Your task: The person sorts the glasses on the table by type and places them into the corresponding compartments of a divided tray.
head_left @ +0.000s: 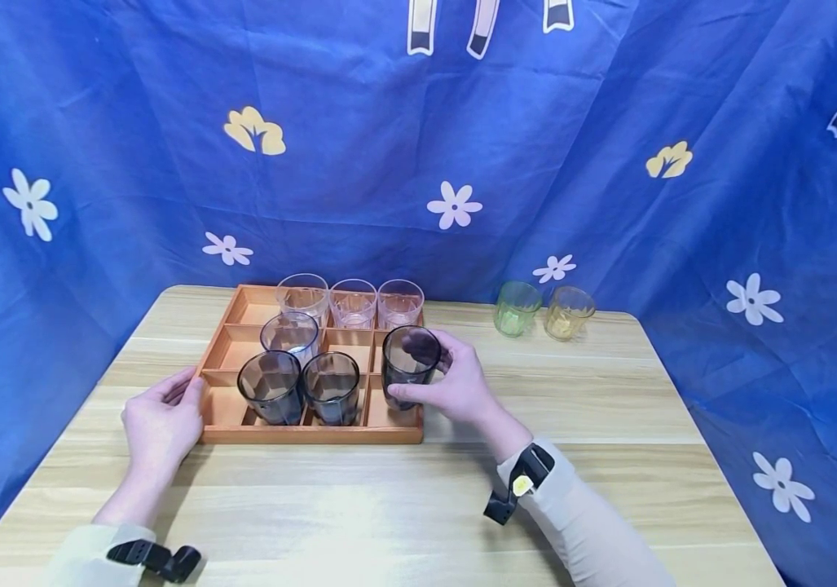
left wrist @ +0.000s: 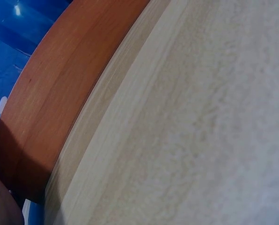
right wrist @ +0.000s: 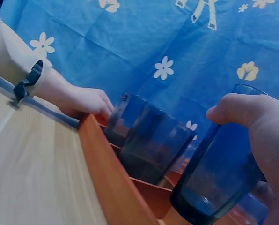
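My right hand (head_left: 455, 383) grips a dark smoky glass (head_left: 405, 371), thumb on the near side and fingers behind. That glass is over the front-right compartment of a divided wooden tray (head_left: 315, 436); in the right wrist view the glass (right wrist: 216, 168) leans and its base is close over the tray. At the tray's front-left corner my left hand (head_left: 165, 420) holds the side wall between thumb and fingers. Two more dark glasses, a left one (head_left: 271, 391) and a right one (head_left: 332, 391), stand side by side in the front row.
Behind them, a clear glass (head_left: 290, 336) sits in the middle row. Along the back row are another clear glass (head_left: 303, 295) and two pinkish ones (head_left: 354, 306). A green glass (head_left: 517, 311) and a yellow glass (head_left: 568, 314) stand at the table's back right, near the blue curtain (head_left: 359, 179).
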Demonstrator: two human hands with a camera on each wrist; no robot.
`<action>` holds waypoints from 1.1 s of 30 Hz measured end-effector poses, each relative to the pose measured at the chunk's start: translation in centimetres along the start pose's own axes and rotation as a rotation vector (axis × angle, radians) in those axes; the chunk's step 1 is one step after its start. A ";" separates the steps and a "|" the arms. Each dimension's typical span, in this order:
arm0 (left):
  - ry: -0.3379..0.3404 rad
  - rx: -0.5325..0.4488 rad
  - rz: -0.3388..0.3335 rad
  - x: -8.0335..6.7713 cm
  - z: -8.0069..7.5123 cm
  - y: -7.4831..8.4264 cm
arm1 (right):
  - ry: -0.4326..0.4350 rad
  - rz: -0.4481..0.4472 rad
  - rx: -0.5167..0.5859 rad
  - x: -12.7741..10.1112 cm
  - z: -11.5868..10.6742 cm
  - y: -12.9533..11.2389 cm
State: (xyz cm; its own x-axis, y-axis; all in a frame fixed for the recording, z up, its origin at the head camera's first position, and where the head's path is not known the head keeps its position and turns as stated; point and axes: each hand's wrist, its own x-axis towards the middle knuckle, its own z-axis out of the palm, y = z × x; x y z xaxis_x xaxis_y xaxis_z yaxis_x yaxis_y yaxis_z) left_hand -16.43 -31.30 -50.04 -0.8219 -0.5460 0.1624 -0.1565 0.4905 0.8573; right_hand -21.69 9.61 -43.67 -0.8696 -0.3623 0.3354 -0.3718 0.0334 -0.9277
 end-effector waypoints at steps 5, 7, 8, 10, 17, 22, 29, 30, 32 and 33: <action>-0.003 -0.001 -0.001 0.0 0.0 0.0 | -0.032 0.019 -0.005 -0.4 0.7 0.7; -0.002 -0.001 -0.001 0.0 0.0 0.0 | -0.037 0.030 -0.008 -0.6 1.0 1.1; -0.002 -0.001 -0.001 0.0 0.0 0.0 | -0.040 0.035 -0.005 -0.7 1.1 1.2; -0.001 0.000 0.000 0.0 0.0 0.0 | -0.049 0.039 0.009 -0.8 1.3 1.5; 0.007 -0.004 0.016 -0.1 0.0 0.1 | -0.067 0.051 0.035 -1.1 1.8 2.3; 0.005 -0.001 0.007 -0.1 0.0 0.1 | -0.074 0.059 0.026 -1.4 2.0 2.8; 0.000 0.007 -0.005 -0.2 0.0 0.2 | -0.064 0.084 -0.018 -1.5 2.2 3.4; 0.000 0.006 -0.004 -0.2 0.0 0.2 | -0.064 0.085 -0.018 -1.5 2.2 3.5; 0.001 0.004 -0.002 -0.2 0.0 0.2 | -0.065 0.084 -0.007 -1.5 2.2 3.6; 0.002 0.003 0.000 -0.2 -0.1 0.2 | -0.067 0.084 0.003 -1.5 2.2 3.6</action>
State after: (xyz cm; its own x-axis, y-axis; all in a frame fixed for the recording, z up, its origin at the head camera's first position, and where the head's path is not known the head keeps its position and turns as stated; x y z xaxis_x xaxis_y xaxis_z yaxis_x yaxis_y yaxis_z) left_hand -16.26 -31.12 -49.86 -0.8207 -0.5474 0.1639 -0.1576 0.4926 0.8559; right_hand -21.01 8.22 -47.87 -0.8741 -0.4194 0.2453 -0.2978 0.0636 -0.9525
